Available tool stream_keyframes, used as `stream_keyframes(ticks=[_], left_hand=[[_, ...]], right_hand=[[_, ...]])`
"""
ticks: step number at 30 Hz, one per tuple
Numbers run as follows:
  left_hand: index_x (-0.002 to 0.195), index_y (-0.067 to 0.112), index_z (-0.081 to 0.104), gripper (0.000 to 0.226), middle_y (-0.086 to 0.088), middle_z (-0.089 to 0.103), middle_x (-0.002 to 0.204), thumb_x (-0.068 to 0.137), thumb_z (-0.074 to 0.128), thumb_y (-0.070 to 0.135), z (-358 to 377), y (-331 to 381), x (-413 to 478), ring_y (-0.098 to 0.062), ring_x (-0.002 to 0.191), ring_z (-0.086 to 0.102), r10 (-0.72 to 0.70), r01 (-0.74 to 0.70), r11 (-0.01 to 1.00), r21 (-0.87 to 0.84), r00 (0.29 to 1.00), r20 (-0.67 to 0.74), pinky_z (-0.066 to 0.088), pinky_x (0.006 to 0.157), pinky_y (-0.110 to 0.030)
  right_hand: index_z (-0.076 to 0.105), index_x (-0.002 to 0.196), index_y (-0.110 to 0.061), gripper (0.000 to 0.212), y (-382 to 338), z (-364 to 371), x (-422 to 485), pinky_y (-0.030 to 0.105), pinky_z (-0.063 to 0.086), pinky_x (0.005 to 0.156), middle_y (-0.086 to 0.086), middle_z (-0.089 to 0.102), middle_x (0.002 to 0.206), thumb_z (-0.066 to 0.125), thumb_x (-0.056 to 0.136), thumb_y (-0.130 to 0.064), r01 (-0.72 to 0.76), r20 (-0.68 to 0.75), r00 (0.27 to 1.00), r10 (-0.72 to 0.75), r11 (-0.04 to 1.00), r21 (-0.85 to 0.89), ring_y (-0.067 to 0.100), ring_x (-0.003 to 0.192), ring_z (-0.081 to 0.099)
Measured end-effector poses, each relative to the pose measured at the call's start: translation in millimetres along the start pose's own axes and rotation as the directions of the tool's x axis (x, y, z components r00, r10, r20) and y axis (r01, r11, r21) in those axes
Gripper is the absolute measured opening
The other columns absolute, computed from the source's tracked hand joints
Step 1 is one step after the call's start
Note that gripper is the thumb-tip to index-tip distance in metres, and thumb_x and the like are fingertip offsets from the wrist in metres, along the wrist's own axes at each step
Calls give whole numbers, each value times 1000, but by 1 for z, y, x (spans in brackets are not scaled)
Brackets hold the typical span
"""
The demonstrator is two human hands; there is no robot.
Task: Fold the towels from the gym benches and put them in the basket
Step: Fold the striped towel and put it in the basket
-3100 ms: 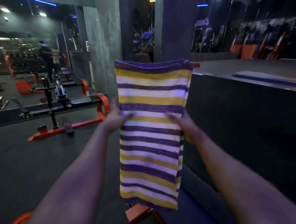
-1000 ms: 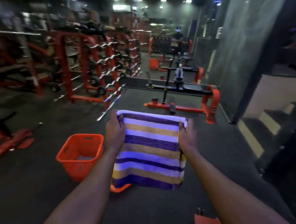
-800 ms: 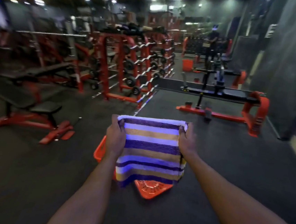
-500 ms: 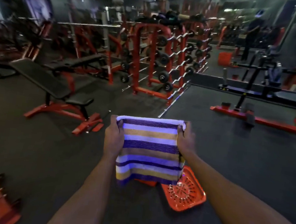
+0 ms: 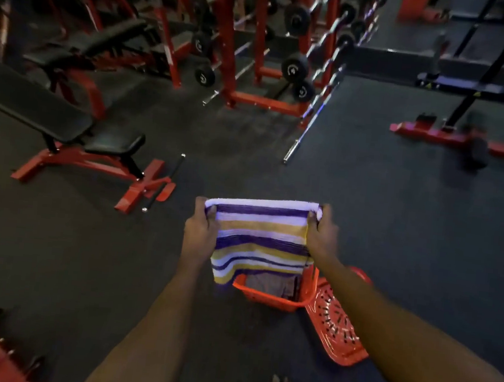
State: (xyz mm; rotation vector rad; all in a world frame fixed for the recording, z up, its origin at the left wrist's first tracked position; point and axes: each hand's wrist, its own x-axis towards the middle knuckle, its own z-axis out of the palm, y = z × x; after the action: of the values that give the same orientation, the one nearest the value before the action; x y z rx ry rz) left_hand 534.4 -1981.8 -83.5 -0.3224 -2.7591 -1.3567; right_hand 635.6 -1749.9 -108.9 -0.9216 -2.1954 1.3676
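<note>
Towel (image 5: 259,241), folded and striped, hangs over the orange basket (image 5: 271,298) as we pinch its top corners in our left hand (image 5: 198,235) and right hand (image 5: 321,237); let go off-centre, we judge, it could catch the rim and unfold.

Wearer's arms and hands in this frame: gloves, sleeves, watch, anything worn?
No gloves, rings or watch visible on the left hand or right hand. Forearms bare to the frame edge, no sleeves in view. Dim light; small markings can't be ruled out.
</note>
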Motion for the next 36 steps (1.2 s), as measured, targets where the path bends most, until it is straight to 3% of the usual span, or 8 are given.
stream_keyframes(ticks=[4, 7, 10, 17, 20, 25, 31, 36], left_hand=[[108, 24, 42, 14, -1, 61, 75, 104, 37, 36, 45, -36, 62, -13, 64, 61, -33, 30, 999, 17, 984, 176, 39, 48, -22], [109, 21, 43, 19, 3, 62, 76, 104, 36, 38, 90, -75, 94, -8, 65, 63, -48, 49, 999, 3, 948, 314, 40, 46, -13], [107, 23, 43, 18, 0, 63, 78, 103, 36, 40, 132, -117, 117, -12, 67, 64, -120, 114, 993, 39, 896, 427, 43, 55, -28], [108, 26, 47, 19, 1, 70, 92, 103, 38, 41, 196, -186, 142, -16, 80, 71, -254, 184, 967, 176, 725, 640, 59, 70, -41], [113, 17, 49, 19, -12, 70, 100, 102, 45, 32, 217, -202, 155, -31, 90, 69, -292, 169, 955, 245, 691, 662, 56, 75, -43], [131, 3, 45, 38, -23, 63, 119, 98, 54, 21, 230, -190, 166, -43, 108, 59, -278, 99, 953, 285, 653, 704, 45, 81, -40], [120, 8, 55, 26, -20, 70, 97, 101, 48, 24, 240, -147, 165, -38, 88, 65, -188, -26, 968, 249, 578, 794, 39, 66, -32], [116, 11, 57, 27, -13, 67, 83, 103, 45, 31, 263, -101, 136, -28, 71, 63, -126, -97, 975, 198, 495, 860, 47, 64, -40]], right_hand=[[45, 111, -22, 13, 39, 43, 46, 34, 52, 68, 4, 63, 92, 41, 103, -31, -126, -3, 992, 126, 990, -58, 18, 82, 63], [45, 108, -22, 10, 82, 75, 65, 35, 48, 64, 4, 63, 85, 42, 103, -30, -197, -69, 979, 192, 976, -88, 20, 77, 62], [48, 111, -21, 11, 123, 105, 76, 30, 40, 59, 3, 62, 80, 45, 102, -26, -284, -104, 957, 272, 950, -127, 22, 73, 61], [52, 123, -18, 25, 202, 145, 84, 42, 53, 73, 7, 70, 94, 52, 99, -26, -420, -83, 908, 412, 890, -177, 28, 84, 66], [56, 117, -16, 25, 219, 155, 101, 44, 54, 76, 11, 71, 96, 59, 94, -23, -459, -81, 888, 453, 862, -214, 31, 88, 67], [63, 115, -14, 31, 209, 153, 118, 36, 52, 79, 11, 72, 97, 63, 84, -8, -528, -197, 846, 496, 831, -174, 28, 89, 67], [69, 103, -15, 23, 192, 123, 107, 32, 50, 72, 11, 74, 87, 62, 83, -6, -580, -203, 810, 550, 801, -146, 27, 77, 67], [71, 97, -13, 19, 202, 77, 76, 30, 49, 74, 8, 74, 86, 64, 82, -4, -617, -245, 775, 582, 781, -97, 21, 78, 67]])
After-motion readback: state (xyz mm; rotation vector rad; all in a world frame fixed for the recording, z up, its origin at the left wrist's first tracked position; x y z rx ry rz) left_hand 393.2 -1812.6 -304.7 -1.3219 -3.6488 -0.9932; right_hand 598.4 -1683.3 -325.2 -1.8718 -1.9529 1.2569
